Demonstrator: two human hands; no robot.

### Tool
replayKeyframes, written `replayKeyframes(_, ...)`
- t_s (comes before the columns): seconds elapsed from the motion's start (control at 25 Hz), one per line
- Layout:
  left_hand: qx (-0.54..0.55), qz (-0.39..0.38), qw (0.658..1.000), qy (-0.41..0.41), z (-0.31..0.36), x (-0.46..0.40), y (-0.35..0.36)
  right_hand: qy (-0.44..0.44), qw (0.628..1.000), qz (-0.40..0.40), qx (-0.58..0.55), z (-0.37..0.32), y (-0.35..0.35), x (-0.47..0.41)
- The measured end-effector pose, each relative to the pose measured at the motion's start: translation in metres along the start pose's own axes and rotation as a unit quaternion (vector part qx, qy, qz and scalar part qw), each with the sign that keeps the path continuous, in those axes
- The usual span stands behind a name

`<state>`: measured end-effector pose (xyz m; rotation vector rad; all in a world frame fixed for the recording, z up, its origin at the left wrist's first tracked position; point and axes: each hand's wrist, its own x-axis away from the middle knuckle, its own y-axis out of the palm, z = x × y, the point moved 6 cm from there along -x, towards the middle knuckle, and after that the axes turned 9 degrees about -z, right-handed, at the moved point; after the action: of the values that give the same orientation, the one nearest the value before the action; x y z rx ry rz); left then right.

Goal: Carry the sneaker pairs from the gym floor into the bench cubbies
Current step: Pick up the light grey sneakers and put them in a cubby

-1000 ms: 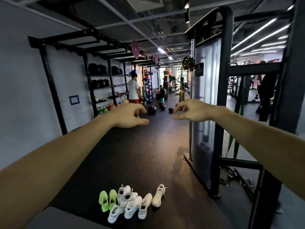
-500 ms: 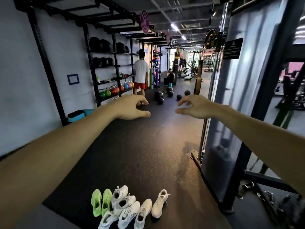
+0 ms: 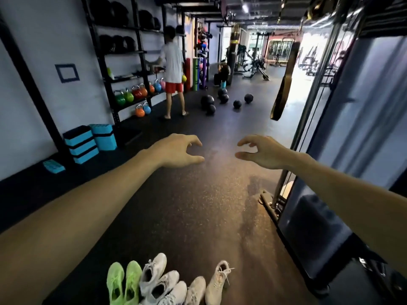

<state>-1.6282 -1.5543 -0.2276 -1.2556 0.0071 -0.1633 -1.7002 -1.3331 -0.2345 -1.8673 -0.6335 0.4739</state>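
While both our arms were stretched out ahead over the gym floor [image 3: 198,205], nothing had yet been lifted, so we judged ourselves at the very start of the task, in the reach before the first pickup. Our left hand [image 3: 178,151] and right hand [image 3: 258,150] hung in the air side by side, palms down, each with its fingers loosely curled and apart from the thumb, holding nothing. The sneakers lay well below and nearer to us than the hands, in a cluster at the bottom edge of the view: a green pair [image 3: 124,282] on the left, its two shoes side by side and parallel; white sneakers [image 3: 158,282] crowded and overlapping in the middle; and a cream sneaker [image 3: 218,280] on the right, a little apart, with a cream mate [image 3: 195,290] beside it. Most had their long axes running away from us, toes toward the far end of the room and openings facing up, the cream one tilted slightly rightward. The next move, we reckoned, called for bending down and drawing the hands back toward the cluster, then gripping one matched pair, probably the green one, since it sat free at the edge. No bench or cubby showed, so we could not tell where the pair would have to go. Further off, another person [image 3: 174,69] stood by the rack of kettlebells [image 3: 136,94].
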Motion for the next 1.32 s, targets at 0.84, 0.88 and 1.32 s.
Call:
replayKeyframes(0.84, 0.073, -0.204, 0.973, -0.076, -0.241, -0.284, 0.529, 0.037, 0.980, -0.195, -0.015, 0.338, 0.538, -0.244)
replayKeyframes(0.88, 0.082, -0.219, 0.969, -0.079, -0.253, -0.286, 0.570, 0.038, 0.977, -0.209, -0.011, 0.354, 0.577, -0.241)
replayKeyframes(1.32, 0.198, -0.328, 0.916, -0.117, -0.321, -0.211, 0.934, 0.106, 0.934, -0.320, 0.115, 0.476, 0.900, -0.141)
